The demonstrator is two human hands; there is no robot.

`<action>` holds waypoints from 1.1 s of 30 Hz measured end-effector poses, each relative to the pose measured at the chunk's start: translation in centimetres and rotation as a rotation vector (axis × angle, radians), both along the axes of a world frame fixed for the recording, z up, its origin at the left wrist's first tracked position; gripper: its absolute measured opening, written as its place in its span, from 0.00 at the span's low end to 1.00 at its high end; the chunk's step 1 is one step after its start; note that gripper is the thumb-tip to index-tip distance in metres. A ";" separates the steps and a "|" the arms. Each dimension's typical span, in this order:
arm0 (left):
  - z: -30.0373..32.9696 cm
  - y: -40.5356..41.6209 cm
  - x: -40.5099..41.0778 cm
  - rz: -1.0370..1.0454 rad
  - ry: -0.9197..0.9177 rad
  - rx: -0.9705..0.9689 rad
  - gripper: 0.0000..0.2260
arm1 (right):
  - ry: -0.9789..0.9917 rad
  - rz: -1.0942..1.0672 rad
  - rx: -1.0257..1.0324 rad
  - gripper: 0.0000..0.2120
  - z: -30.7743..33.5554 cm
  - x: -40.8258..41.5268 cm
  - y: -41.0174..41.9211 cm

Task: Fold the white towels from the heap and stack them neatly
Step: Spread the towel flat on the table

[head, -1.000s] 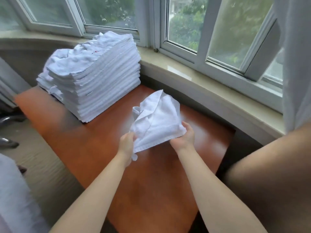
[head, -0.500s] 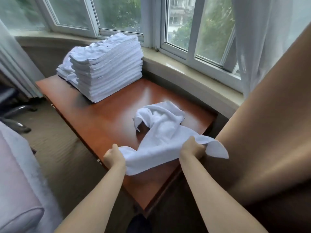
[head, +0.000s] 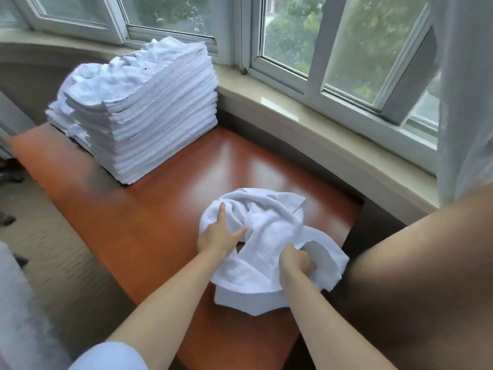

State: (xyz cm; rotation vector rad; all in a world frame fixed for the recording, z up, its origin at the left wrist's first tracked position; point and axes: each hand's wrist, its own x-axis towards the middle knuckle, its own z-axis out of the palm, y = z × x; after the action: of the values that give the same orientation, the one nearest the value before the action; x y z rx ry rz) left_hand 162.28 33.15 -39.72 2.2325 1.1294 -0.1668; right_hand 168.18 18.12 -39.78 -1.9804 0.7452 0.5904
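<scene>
A crumpled white towel (head: pixel 266 252) lies on the near right part of the reddish wooden table (head: pixel 165 225). My left hand (head: pixel 220 235) rests on the towel's left side with index finger and thumb stretched out over the cloth. My right hand (head: pixel 297 263) grips a bunched fold at the towel's right side, fingers curled round it. A tall stack of folded white towels (head: pixel 144 113) stands at the table's far left, its top layers rumpled.
A stone window sill (head: pixel 306 124) runs behind the table under white-framed windows. A white curtain (head: pixel 464 102) hangs at the right. A large tan blurred shape (head: pixel 426 289) fills the lower right. Something white and soft (head: pixel 21 316) sits at the lower left above carpeted floor.
The towel went from held up in the air, to stretched over the table's near edge, to lying bunched on the table. My left hand let go of the edge and now rests on the cloth.
</scene>
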 end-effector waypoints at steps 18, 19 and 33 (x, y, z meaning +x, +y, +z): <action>8.8 12.3 15.6 0.458 -0.992 -0.085 0.09 | -0.596 -0.361 0.780 0.10 5.3 10.7 6.5; 8.2 12.8 13.9 0.496 -0.907 -0.029 0.13 | -0.592 -0.369 0.785 0.08 5.1 10.0 6.2; 5.0 1.0 -8.7 0.755 -0.870 0.148 0.23 | -0.820 0.028 0.631 0.08 12.1 -0.2 -4.0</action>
State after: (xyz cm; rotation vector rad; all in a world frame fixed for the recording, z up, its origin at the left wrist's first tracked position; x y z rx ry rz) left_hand 153.57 34.20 -34.71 1.5240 1.3553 1.1034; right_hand 167.94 14.16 -27.70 -1.4369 0.0027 -0.0202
